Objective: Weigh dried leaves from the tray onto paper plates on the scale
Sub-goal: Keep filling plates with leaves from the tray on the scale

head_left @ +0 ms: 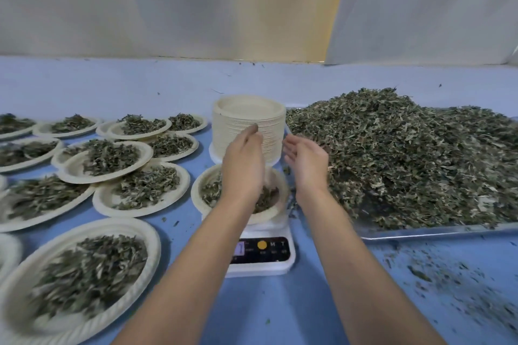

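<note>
Step in hand: portioning.
- Left hand [244, 161]: over the paper plate [198, 195] on the digital scale [269, 256]; fingers extended, grip unclear through blur.
- Right hand [307, 161]: open, empty, apart from the left.
- Dried leaves [406, 154]: heaped on the tray [420, 233], just right of it.
- Next, likely: read the display, then adjust.

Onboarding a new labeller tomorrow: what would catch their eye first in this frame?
The big heap of dried leaves fills the metal tray on the right. Leaf-filled paper plates crowd the left of the blue table. In the middle the left hand and right hand hover over a partly filled plate on the scale, before a tall stack of empty plates.
</note>
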Motion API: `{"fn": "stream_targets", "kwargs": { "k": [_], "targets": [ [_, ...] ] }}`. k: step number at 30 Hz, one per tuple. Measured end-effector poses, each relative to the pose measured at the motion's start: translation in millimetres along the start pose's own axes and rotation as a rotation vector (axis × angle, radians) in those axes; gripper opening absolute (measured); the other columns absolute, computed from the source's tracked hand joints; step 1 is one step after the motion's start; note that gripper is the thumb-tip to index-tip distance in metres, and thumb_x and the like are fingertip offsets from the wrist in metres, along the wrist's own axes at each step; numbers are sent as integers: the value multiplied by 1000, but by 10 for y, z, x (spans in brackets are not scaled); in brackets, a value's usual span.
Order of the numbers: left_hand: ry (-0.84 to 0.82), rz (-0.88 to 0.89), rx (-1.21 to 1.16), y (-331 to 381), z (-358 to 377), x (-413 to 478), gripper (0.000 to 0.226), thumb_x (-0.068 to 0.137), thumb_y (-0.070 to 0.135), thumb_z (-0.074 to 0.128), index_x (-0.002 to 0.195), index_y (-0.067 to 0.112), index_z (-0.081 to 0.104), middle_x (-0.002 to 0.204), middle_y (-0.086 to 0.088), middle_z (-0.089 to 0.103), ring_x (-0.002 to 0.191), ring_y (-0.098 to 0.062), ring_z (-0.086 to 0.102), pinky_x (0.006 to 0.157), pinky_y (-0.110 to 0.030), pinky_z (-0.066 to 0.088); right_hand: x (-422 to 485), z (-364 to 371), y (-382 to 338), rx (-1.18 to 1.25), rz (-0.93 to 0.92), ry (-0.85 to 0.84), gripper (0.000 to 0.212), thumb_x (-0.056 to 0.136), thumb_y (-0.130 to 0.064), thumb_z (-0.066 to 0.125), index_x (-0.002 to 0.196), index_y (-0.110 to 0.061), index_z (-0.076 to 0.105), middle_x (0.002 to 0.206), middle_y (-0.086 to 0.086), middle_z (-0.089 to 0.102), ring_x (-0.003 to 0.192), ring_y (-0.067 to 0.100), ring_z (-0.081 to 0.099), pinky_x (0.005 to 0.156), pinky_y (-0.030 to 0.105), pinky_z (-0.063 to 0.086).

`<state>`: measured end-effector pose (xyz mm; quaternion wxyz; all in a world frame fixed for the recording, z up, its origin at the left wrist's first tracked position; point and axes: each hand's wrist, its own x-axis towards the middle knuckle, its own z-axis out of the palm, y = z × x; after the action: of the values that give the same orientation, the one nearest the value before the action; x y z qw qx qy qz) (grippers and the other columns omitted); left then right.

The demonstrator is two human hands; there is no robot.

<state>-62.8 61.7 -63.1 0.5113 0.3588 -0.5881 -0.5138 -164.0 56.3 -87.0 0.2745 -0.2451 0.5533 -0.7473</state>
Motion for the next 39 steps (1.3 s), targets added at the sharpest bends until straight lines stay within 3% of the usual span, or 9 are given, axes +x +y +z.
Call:
{"fn": "stream_targets", "kwargs": {
  "k": [3,6,10,13,16,20,28,35,39],
  "targets": [
    [120,39,74,-45,-380,19,41,97,20,40,136,24,50,138,10,50,126,-6,45,109,-31,33,2,-49,27,-365,-66,-30,25,93,-8,44,95,-16,67,111,6,68,99,21,62,94,41,49],
    [226,1,72,-156,-657,31,40,99,19,37,137,24,48,136,12,50,119,-2,43,97,-25,32,23,-125,1,-670,-133,-80,27,93,-17,45,99,-5,69,93,10,67,68,18,52,66,32,44],
    [310,-215,25,-293,-817,123,38,99,17,35,134,12,49,142,-2,46,131,-19,40,106,-37,30,19,-170,-37,-821,-56,-161,29,90,-18,47,62,-12,45,58,4,37,55,20,31,58,31,24],
    [305,-334,-40,-396,-854,178,21,99,19,36,97,20,57,101,1,56,93,-15,53,85,-35,40,-10,-159,-31,-925,-39,-194,34,91,-21,47,61,-14,34,59,4,35,58,21,31,53,33,20],
    [300,-417,-136,-412,-833,184,25,96,16,38,73,23,43,75,4,42,66,-10,40,64,-28,32,-16,-144,-11,-942,-38,-203,35,90,-21,47,58,-14,34,60,4,37,57,19,32,52,32,21],
    [232,-448,-180,-396,-804,177,39,98,23,43,133,10,50,135,-3,51,125,-21,47,109,-42,33,-27,-129,-10,-957,-41,-208,41,89,-21,49,52,-13,34,54,4,36,53,19,31,49,31,20],
    [242,-425,-217,-323,-889,185,38,98,22,41,131,10,53,137,-5,52,127,-24,46,110,-47,32,22,-156,-63,-695,182,-331,13,85,-13,59,75,-7,55,62,12,46,49,19,41,57,32,38],
    [311,-388,-328,-168,-1025,177,31,98,18,38,121,9,57,119,-2,59,90,-13,58,75,-30,45,-17,-135,-159,-609,259,-374,11,79,-11,74,83,-1,70,57,3,62,42,7,49,54,19,48],
    [403,-334,-210,-36,-1130,151,37,97,19,37,129,13,55,134,-1,54,120,-19,50,105,-40,37,-91,24,-149,-621,288,-394,15,77,-6,74,88,3,68,60,8,60,40,8,48,50,20,40]
  ]
}}
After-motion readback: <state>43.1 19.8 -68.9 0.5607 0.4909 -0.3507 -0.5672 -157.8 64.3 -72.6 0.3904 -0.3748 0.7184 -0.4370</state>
